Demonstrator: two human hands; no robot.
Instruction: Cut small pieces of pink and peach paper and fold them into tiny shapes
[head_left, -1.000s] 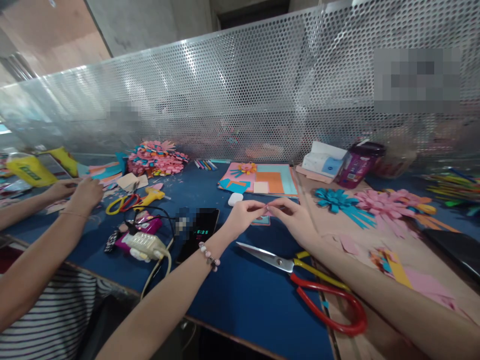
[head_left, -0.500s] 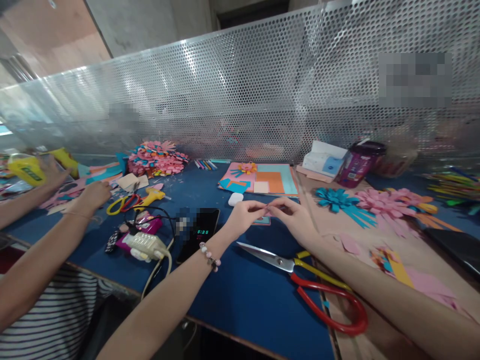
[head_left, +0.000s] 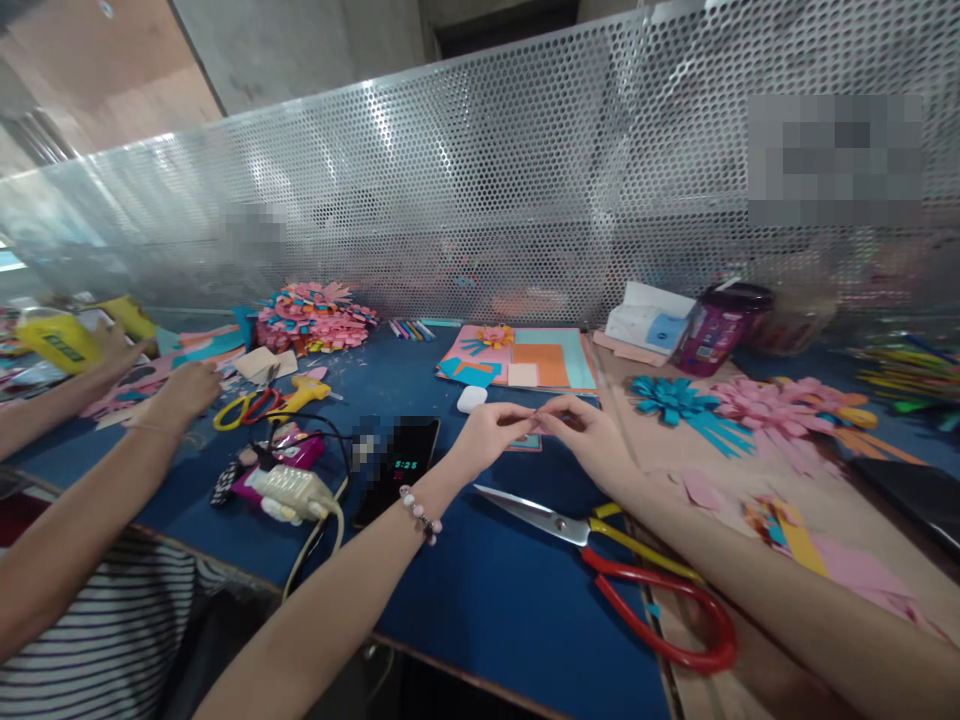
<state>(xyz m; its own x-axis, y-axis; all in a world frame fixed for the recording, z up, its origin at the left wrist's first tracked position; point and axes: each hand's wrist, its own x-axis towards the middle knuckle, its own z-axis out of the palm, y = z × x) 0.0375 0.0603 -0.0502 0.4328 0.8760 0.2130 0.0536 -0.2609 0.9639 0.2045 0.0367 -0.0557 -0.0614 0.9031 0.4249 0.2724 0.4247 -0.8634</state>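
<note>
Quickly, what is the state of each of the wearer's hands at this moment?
Left hand: closed, pinching a tiny pinkish piece, mostly hidden.
Right hand: closed, pinching the same piece from its side.

The scissors (head_left: 562, 524) have glossy metal blades (head_left: 525, 506) and smooth plastic handles (head_left: 724, 637).

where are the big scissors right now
In the head view, the big scissors lie right of centre on the blue table, below the right hand, their red handle reaching over the brown board.
</note>
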